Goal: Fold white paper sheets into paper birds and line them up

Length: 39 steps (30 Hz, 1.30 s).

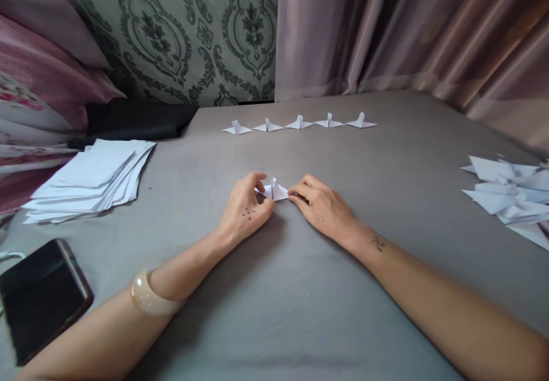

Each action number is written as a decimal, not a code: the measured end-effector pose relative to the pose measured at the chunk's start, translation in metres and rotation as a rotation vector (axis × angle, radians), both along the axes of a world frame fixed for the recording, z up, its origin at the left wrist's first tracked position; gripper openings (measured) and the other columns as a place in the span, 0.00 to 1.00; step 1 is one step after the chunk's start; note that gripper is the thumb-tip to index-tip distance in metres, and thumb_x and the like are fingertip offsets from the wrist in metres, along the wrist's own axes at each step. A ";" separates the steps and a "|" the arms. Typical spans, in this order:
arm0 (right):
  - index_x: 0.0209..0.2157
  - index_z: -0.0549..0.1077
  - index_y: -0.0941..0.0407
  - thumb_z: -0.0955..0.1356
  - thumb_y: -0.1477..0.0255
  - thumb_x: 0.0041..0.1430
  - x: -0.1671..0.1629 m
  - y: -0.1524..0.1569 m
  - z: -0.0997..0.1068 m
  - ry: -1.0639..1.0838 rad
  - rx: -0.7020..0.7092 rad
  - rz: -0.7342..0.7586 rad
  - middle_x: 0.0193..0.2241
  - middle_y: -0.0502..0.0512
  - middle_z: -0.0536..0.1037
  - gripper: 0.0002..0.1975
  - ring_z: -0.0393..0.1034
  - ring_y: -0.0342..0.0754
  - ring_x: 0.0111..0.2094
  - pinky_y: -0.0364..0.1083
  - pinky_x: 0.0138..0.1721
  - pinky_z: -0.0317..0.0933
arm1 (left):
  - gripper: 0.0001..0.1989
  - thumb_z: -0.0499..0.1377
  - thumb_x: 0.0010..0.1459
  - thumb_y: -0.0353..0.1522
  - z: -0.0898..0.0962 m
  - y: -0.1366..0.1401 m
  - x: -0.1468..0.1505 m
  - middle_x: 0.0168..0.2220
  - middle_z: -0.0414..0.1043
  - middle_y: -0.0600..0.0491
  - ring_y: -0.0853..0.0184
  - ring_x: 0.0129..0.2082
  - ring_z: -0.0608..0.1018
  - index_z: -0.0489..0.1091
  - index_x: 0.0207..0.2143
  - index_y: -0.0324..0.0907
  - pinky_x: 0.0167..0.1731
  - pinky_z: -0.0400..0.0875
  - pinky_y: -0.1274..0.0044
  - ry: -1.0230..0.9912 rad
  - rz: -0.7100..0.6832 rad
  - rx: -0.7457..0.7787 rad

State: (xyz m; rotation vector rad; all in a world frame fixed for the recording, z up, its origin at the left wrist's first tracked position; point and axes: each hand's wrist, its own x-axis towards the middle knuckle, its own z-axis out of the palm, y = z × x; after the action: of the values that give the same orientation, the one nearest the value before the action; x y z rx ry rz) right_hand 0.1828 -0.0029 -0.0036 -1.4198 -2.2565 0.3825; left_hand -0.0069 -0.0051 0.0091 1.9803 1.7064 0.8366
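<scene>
A small folded white paper crane (277,191) is between my two hands, at the middle of the grey cloth surface (309,312). My left hand (249,202) holds its left wing, thumb in front and fingers curled behind. With thumb and fingertips pressed together, my right hand (321,202) pinches the tip of the right wing. The crane's upright pointed part rises between the spread wings. Beyond my hands, several similar paper cranes (300,122) stand in a row, wing tip near wing tip.
At the left lies a stack of white paper sheets (92,178), with a black folded cloth (141,119) behind it. A dark phone (45,298) with a white cable is near left. Several folded papers (510,189) are piled at the right edge. Curtains (343,32) hang behind.
</scene>
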 end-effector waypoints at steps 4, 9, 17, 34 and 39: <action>0.39 0.76 0.51 0.63 0.68 0.65 -0.001 0.004 0.000 -0.007 0.003 -0.033 0.40 0.53 0.74 0.09 0.69 0.46 0.35 0.44 0.32 0.57 | 0.13 0.53 0.50 0.25 -0.005 0.009 -0.010 0.38 0.73 0.49 0.63 0.38 0.73 0.72 0.37 0.41 0.39 0.69 0.72 0.072 0.009 0.104; 0.39 0.76 0.52 0.63 0.70 0.64 0.000 0.013 -0.002 -0.001 0.009 -0.143 0.40 0.55 0.74 0.10 0.70 0.47 0.35 0.46 0.32 0.57 | 0.09 0.54 0.54 0.28 -0.008 0.012 -0.013 0.31 0.74 0.51 0.67 0.28 0.73 0.74 0.35 0.41 0.32 0.67 0.76 0.089 -0.030 0.037; 0.39 0.74 0.55 0.66 0.73 0.58 -0.004 0.006 -0.003 0.243 -0.024 -0.032 0.40 0.54 0.74 0.08 0.70 0.43 0.34 0.45 0.40 0.63 | 0.10 0.56 0.56 0.31 -0.002 -0.004 0.003 0.27 0.74 0.54 0.68 0.25 0.73 0.70 0.41 0.40 0.29 0.65 0.76 0.016 -0.047 -0.105; 0.37 0.73 0.54 0.66 0.75 0.59 -0.003 0.014 -0.001 0.213 -0.091 0.041 0.35 0.52 0.74 0.05 0.68 0.44 0.35 0.44 0.38 0.60 | 0.04 0.60 0.55 0.27 -0.008 0.009 0.007 0.30 0.74 0.53 0.67 0.32 0.74 0.74 0.34 0.41 0.33 0.67 0.77 -0.050 -0.181 0.027; 0.34 0.71 0.54 0.66 0.74 0.57 -0.007 0.008 -0.004 0.313 -0.073 -0.042 0.31 0.50 0.75 0.03 0.69 0.43 0.32 0.43 0.35 0.61 | 0.04 0.59 0.55 0.26 -0.009 0.010 0.008 0.29 0.75 0.53 0.70 0.28 0.73 0.74 0.32 0.40 0.30 0.65 0.79 -0.066 -0.197 0.017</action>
State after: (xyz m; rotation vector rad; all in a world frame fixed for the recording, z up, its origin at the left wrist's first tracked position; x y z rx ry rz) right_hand 0.1760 0.0051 -0.0074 -1.3360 -1.9753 0.6325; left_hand 0.0014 0.0052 0.0006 2.0675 1.4449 0.8377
